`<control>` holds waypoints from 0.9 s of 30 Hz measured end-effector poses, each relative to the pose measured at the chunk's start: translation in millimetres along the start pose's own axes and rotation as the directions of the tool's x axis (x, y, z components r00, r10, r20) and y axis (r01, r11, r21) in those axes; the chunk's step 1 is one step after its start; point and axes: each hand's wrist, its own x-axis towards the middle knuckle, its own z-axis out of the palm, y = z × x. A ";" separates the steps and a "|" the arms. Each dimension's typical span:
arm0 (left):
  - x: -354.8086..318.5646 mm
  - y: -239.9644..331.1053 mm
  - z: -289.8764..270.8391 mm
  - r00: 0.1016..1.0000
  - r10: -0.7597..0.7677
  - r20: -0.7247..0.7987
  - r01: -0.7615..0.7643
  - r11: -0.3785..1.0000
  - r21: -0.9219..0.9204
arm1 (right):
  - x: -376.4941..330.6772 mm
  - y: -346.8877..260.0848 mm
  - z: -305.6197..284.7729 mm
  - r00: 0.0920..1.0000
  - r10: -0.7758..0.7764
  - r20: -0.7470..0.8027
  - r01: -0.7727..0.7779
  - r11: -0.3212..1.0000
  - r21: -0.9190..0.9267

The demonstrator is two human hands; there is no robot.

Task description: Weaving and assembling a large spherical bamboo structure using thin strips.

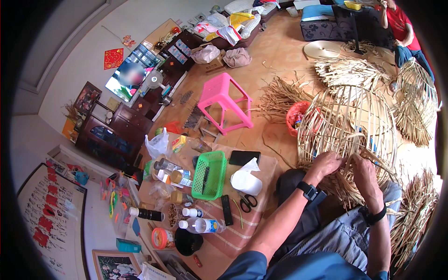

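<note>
A half-woven basket [346, 116], with open pale ribs on top and a dense band of dried straw lower down, rests against my lap. My left hand [328, 164], with a black watch [308, 190] on the wrist, is closed at the woven band. Close beside it, my right hand [366, 176] has its fingers pinched together on the straw strands [377, 161]. The fingertips of both hands nearly meet, and the exact strand between them is partly hidden. Loose straw ends hang below, over my legs.
At left, a table [252, 219] holds a green basket [208, 175], scissors [248, 203], a paper roll [246, 181] and several bottles. Beyond are a pink stool [226, 100], a red-lined bin [298, 116] and straw bundles [350, 72]. Someone in red [405, 28] sits at the far right.
</note>
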 end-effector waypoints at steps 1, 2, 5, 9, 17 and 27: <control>2.3 -3.0 0.2 0.999 0.006 0.044 -0.006 1.000 -0.004 | 0.8 -0.7 1.5 1.000 0.005 0.006 -0.005 1.000 -0.025; 3.7 -6.5 0.1 0.996 0.017 0.085 -0.017 1.000 -0.005 | 0.6 -1.1 2.6 0.997 0.061 0.045 -0.058 0.996 -0.075; 0.8 -15.2 -6.5 0.993 0.089 0.072 -0.082 0.993 -0.088 | -0.8 -0.3 3.6 0.992 0.040 0.122 -0.032 0.997 -0.065; -31.8 -8.0 -21.5 0.999 0.030 -0.039 -0.046 0.871 -0.489 | 0.6 6.5 -2.1 0.979 -0.046 0.200 0.085 0.978 -0.190; -102.4 67.9 -21.7 0.802 0.382 -0.460 -0.290 0.921 0.261 | -3.5 -8.8 -13.9 0.967 0.051 0.250 -0.051 0.999 -0.010; -55.7 45.6 -23.4 0.949 0.294 -0.119 -0.296 0.955 -0.004 | -11.8 -9.4 -5.4 0.992 -0.084 0.090 0.095 0.987 -0.127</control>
